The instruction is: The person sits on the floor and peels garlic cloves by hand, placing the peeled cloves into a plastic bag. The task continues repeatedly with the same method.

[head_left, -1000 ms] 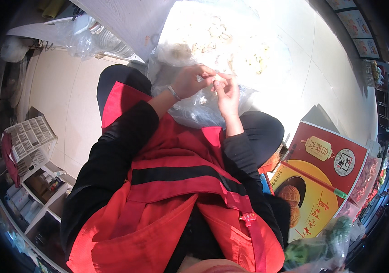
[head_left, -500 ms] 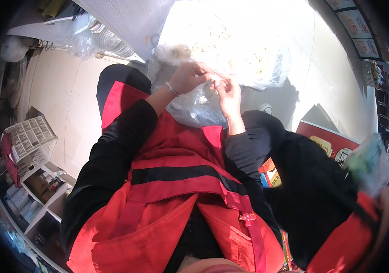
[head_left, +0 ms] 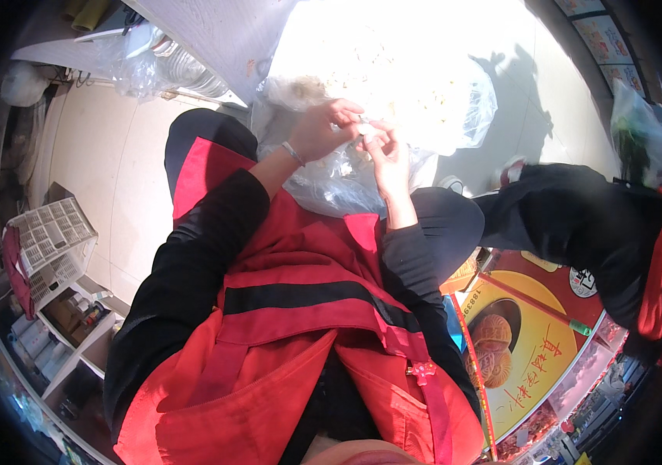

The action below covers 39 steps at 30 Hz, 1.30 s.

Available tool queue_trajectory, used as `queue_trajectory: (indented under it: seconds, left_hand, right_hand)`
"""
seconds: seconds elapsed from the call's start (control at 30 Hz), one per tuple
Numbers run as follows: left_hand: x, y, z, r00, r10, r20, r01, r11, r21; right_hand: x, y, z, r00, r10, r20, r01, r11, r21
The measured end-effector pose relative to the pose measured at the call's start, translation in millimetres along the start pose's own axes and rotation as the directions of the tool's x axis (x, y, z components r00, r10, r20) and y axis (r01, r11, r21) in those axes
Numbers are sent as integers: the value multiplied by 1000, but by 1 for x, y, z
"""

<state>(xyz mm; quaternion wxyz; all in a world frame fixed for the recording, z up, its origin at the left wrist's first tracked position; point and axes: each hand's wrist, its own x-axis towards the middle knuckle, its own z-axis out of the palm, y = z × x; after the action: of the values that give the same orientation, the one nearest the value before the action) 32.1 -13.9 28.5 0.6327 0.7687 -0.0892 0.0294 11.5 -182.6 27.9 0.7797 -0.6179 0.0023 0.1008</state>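
Note:
My left hand (head_left: 327, 130) and my right hand (head_left: 389, 159) meet over my lap, fingertips close together. Between them is a small white piece (head_left: 366, 129), too small and too brightly lit for me to tell its kind. Thumb and fingers of the right hand pinch it; the left fingers are bent against its other side. Below the hands, a clear plastic bag (head_left: 335, 190) lies crumpled at my knees. Beyond them spreads a sunlit white plastic sheet or bag (head_left: 416, 85) with small yellowish scraps strewn over it, much of it washed out by glare.
A wooden cabinet panel (head_left: 215, 35) rises at the far left. White baskets (head_left: 56, 236) sit on the left. On the right another person in black (head_left: 571, 205) passes a yellow and red printed board (head_left: 521, 349), near a clear bag with green contents (head_left: 633, 139).
The other person has moved farther away on the right, uncovering the printed board; the bag with green contents has moved up in view. My hands have barely shifted, still around the small white piece.

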Motion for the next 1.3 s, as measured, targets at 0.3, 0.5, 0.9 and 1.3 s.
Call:
queue_trajectory:
  seconds: [0.3,0.5,0.9,1.3]
  left_hand:
    - [-1,4,-4,991,-101,93,93,992,89]
    - [-2,-5,-4,997,-72,-22,75,980,183]
    - [-2,8,-1,985,28,172,-46,994,101]
    - [-7,-24,-1,996,-55,72,47,993,105]
  right_hand:
    - [0,-1,-4,997,78,29,-81,992,99]
    - [1,0,-7,995,67,76,-89,936,340]
    - [2,-2,-6,994,74,80,-89,972,216]
    - [0,-12,-14,957,125,261,-81,982,-171]
